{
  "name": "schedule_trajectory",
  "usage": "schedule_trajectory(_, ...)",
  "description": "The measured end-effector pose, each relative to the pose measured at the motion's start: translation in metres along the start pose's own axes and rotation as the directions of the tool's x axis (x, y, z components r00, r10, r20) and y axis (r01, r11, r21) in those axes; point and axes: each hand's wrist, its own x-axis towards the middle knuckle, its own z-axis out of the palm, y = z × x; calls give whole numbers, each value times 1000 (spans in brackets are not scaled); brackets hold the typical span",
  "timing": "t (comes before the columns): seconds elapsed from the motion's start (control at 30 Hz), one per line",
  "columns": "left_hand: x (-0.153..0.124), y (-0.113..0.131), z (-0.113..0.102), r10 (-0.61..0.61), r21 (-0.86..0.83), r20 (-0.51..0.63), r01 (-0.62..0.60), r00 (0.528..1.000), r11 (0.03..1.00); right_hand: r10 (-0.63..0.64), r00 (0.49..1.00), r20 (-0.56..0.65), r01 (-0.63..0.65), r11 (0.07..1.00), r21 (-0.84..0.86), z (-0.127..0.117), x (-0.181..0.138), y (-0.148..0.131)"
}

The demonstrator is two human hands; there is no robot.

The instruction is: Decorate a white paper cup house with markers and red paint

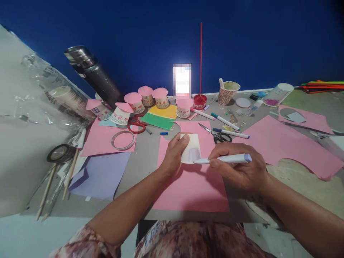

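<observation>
The cup point(191, 148) lies on its side at the centre of the frame, on a pink sheet point(193, 190) spread over the counter point(145, 157). The left hand point(173, 154) curls round the cup's left flank, thumb on top, and pins it down. The right hand point(239, 170) is closed round a marker point(225, 158), whose tip touches the cup's lower right wall.

A pale purple patch, door-like in shape, already shows on the wall facing up, so the colouring looks partly done. The rest of that wall is bare white. The cup also has no pink top, unlike the roofed cups point(134, 101) grouped in the upper middle of the frame, which carry red marks too. By that comparison this one seems at an early stage.

The cup's long axis runs up and down the frame: narrow base towards the top, wide curved rim towards the bottom edge. The marker lies almost level across it, tip pointing left and purple end pointing right. Scissors point(219, 136) lie just above the right hand.
</observation>
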Motion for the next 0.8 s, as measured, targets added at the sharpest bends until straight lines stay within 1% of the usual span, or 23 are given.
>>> schedule_trajectory(0.03,0,0,0,1,-4,-3,-1,1000,1000,4,1000,4,-5,1000,10,0,0,0)
schedule_trajectory(0.07,0,0,1,-6,-14,-1,6,1000,1000,5,1000,-17,-5,1000,15,0,-1,1)
schedule_trajectory(0.17,0,2,3,-44,-59,15,45,999,997,-9,990,-139,11,1000,13,0,-2,2)
schedule_trajectory(0.2,0,2,4,-49,-65,16,50,999,997,-14,989,-148,16,1000,17,0,-1,2)
schedule_trajectory(0.33,-1,2,3,-12,-32,-11,12,1000,999,-2,999,-37,4,999,40,-1,0,0)
schedule_trajectory(0.37,-1,2,3,-6,-22,-8,6,1000,1000,-1,999,-39,3,999,35,-1,0,0)
schedule_trajectory(0.47,-2,0,0,-7,-3,35,7,999,1000,-19,991,-134,20,1000,5,1,0,0)
schedule_trajectory(0.5,-2,-1,-1,-5,4,45,5,999,1000,-25,989,-148,26,1000,1,1,0,1)
schedule_trajectory(0.53,-2,-2,-2,1,16,48,-2,999,1000,-29,991,-133,30,1000,5,1,0,1)
schedule_trajectory(0.63,-1,-5,-5,31,73,25,-32,999,997,-38,999,9,37,999,37,0,2,1)
schedule_trajectory(0.67,-1,-6,-5,35,87,16,-37,999,996,-39,999,38,37,998,46,0,2,0)
schedule_trajectory(0.7,-1,-6,-5,35,94,11,-36,999,995,-37,999,40,35,998,50,0,2,0)
schedule_trajectory(0.8,-2,-5,-4,19,88,8,-20,1000,996,-22,1000,-11,22,999,37,0,2,-1)
